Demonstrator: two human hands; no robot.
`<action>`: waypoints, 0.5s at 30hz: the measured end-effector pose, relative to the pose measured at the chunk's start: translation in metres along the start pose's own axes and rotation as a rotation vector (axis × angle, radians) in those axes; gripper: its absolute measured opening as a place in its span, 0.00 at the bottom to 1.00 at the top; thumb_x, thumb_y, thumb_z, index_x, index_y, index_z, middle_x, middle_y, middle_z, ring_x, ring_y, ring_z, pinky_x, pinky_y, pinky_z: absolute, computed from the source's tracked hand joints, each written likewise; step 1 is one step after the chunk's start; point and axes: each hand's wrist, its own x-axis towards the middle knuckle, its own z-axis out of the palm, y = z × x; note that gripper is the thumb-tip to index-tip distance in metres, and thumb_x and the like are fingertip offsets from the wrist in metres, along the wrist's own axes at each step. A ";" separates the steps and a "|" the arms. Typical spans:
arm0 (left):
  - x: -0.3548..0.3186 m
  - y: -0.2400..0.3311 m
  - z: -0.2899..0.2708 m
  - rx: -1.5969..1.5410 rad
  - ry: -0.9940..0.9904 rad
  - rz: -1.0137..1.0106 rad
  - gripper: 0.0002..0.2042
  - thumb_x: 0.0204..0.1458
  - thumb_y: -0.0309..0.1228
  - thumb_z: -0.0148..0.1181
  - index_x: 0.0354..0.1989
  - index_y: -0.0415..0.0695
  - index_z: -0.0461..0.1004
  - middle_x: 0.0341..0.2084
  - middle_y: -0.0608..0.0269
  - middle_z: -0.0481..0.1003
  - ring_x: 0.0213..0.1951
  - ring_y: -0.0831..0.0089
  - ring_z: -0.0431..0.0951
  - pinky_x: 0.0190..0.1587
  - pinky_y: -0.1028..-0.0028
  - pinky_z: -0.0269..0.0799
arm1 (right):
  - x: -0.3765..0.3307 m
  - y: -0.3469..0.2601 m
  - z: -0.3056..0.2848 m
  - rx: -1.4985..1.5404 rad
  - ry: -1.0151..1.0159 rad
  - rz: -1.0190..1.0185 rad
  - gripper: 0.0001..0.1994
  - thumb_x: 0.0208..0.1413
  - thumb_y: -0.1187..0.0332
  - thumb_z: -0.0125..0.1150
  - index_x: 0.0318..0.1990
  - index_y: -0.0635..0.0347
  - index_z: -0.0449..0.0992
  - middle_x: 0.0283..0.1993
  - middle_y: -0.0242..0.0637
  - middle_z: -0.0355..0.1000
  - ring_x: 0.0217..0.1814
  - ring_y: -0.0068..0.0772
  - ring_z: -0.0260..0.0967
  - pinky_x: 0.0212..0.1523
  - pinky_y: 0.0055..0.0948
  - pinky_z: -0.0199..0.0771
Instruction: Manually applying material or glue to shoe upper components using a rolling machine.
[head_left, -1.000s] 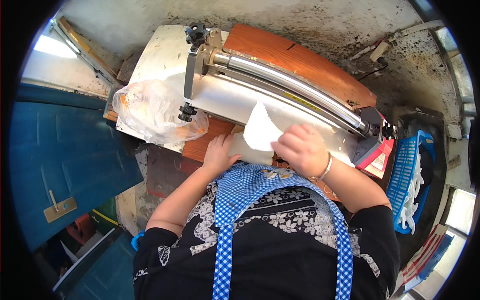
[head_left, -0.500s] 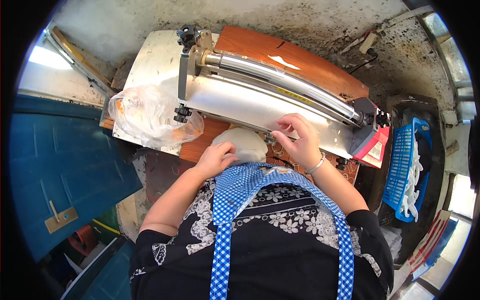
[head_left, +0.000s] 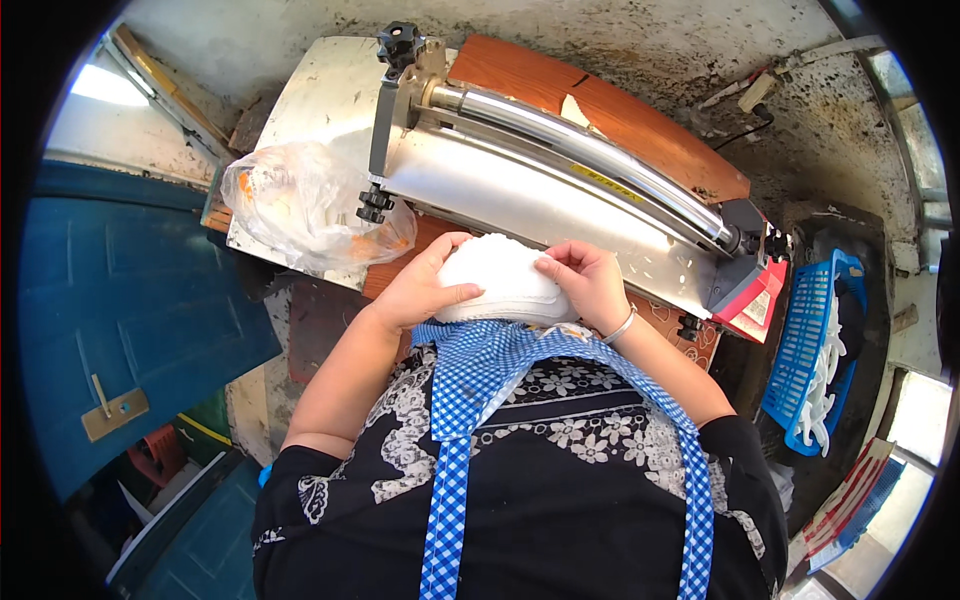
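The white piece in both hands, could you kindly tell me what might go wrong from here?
The white piece, held at its sides by the left hand and right hand, could slip or crease. The bracelet might catch on the roller machine if it came closer. The plastic bag could snag on the nearby black knob.

"How much of the left hand (head_left: 410,290) is hidden?"
"Part of it, under the white sheet material (head_left: 497,272); I can't count the layers there."
"And the clear plastic bag (head_left: 310,215)?"
"Its wrinkles make the contents impossible to identify."
"The yellow label (head_left: 607,183)?"
"Print too small to read."
"The blue basket (head_left: 797,350)?"
"Its side hides part of the white items (head_left: 820,415). The lower edge cuts off the black shirt (head_left: 580,520) and 2 apron straps (head_left: 447,530)."
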 end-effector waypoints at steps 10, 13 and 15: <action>-0.012 0.006 -0.011 -0.197 0.003 0.094 0.19 0.44 0.20 0.58 0.46 0.41 0.62 0.42 0.62 0.68 0.44 0.76 0.68 0.48 0.75 0.65 | -0.009 -0.026 0.012 -0.355 -0.027 -0.561 0.28 0.38 0.63 0.68 0.47 0.64 0.65 0.45 0.44 0.66 0.44 0.36 0.67 0.44 0.30 0.68; -0.009 0.001 -0.014 -0.316 0.069 0.165 0.18 0.46 0.20 0.56 0.47 0.41 0.61 0.41 0.62 0.68 0.45 0.75 0.68 0.48 0.75 0.65 | -0.005 -0.023 0.015 -0.158 -0.263 -0.452 0.31 0.37 0.62 0.70 0.50 0.64 0.64 0.46 0.44 0.67 0.48 0.36 0.66 0.50 0.31 0.65; -0.009 -0.002 -0.019 -0.326 0.044 0.145 0.19 0.46 0.20 0.56 0.47 0.41 0.60 0.42 0.61 0.68 0.46 0.75 0.67 0.48 0.75 0.65 | 0.001 -0.014 0.016 0.092 -0.432 -0.305 0.33 0.37 0.61 0.70 0.51 0.64 0.63 0.47 0.43 0.67 0.49 0.36 0.65 0.52 0.31 0.63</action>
